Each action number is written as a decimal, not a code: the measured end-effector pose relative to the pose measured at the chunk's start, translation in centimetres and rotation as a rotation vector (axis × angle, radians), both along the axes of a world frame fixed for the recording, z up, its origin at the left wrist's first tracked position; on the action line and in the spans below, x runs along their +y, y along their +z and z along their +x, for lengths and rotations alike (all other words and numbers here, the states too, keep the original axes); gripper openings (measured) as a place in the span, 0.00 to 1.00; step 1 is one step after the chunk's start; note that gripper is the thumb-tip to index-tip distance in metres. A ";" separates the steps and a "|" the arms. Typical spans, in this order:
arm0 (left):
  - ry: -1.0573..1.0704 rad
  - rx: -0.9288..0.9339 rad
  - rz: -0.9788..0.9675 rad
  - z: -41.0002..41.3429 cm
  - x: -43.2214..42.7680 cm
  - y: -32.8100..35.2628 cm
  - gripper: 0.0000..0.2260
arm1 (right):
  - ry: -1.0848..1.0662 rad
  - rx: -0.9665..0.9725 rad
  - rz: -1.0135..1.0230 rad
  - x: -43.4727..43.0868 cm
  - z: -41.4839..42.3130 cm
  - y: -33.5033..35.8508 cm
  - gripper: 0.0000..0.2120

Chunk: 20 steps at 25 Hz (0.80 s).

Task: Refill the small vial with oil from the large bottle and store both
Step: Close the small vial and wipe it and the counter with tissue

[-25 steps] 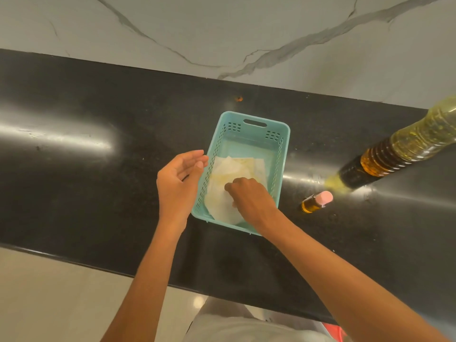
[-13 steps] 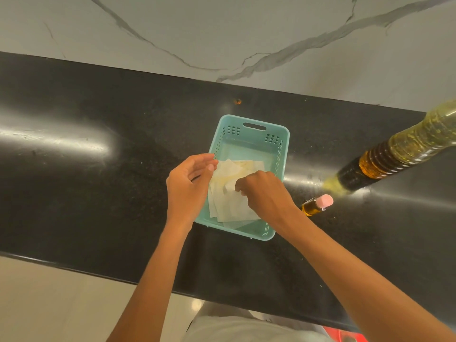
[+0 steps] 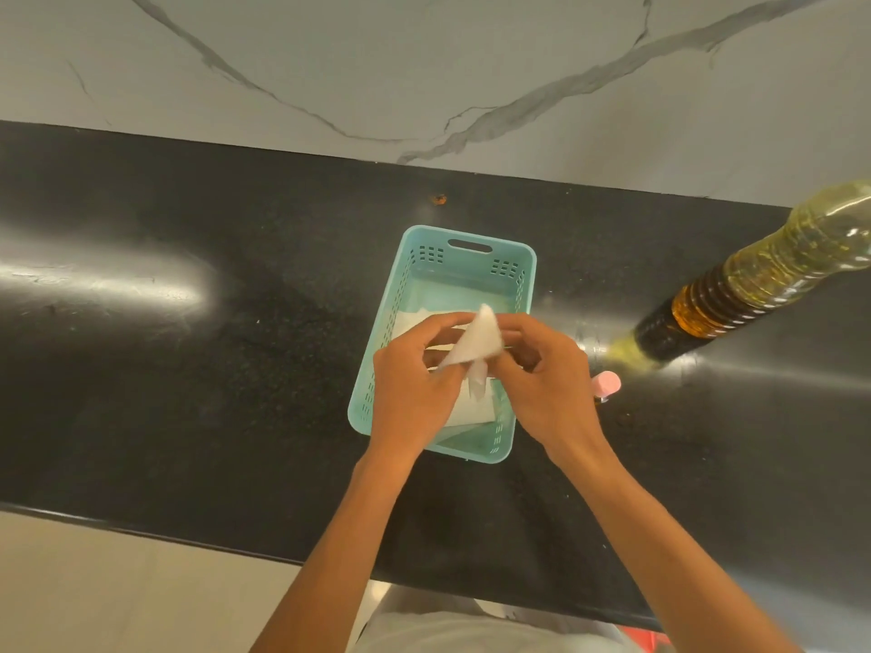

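A teal plastic basket (image 3: 516, 256) stands in the middle of the black counter, with white tissue sheets (image 3: 407, 322) lying in it. My left hand (image 3: 414, 388) and my right hand (image 3: 546, 384) meet above the basket, both pinching one white tissue (image 3: 473, 346) lifted off the stack. The large oil bottle (image 3: 735, 294) stands at the right, holding amber oil in its lower part. The small vial with a pink cap (image 3: 607, 384) sits just right of the basket, mostly hidden behind my right hand.
The black counter (image 3: 188, 369) runs left to right, its front edge near me. A marble wall (image 3: 424, 63) rises behind it. A small orange speck (image 3: 439, 199) lies on the counter behind the basket.
My hands came together and lifted one tissue out of the basket. My right hand now covers most of the vial. The basket and bottle stayed put.
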<state>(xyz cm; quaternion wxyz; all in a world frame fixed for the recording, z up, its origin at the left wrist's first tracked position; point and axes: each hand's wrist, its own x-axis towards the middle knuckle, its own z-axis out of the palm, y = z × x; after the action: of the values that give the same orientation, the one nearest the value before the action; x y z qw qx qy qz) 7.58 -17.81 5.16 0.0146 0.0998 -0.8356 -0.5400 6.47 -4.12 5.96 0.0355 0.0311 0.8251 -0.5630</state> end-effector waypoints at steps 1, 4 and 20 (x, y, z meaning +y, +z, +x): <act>-0.001 0.038 0.034 0.0 0.3 0.0 0.10 | -0.054 -0.045 -0.113 0.5 0.5 0.2 0.10; 0.010 0.042 0.200 0.3 1.9 0.2 0.09 | -0.215 -0.151 -0.390 2.1 1.9 1.0 0.09; 0.035 -0.021 0.286 4.4 13.7 -0.9 0.05 | -0.335 -0.093 -0.477 11.4 7.7 -1.4 0.08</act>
<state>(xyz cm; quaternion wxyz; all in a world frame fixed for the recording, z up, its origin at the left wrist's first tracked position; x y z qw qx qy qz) 11.98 -4.13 4.29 0.0009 0.1207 -0.7483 -0.6523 14.20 7.26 4.53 -0.0140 0.1834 0.6503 -0.7371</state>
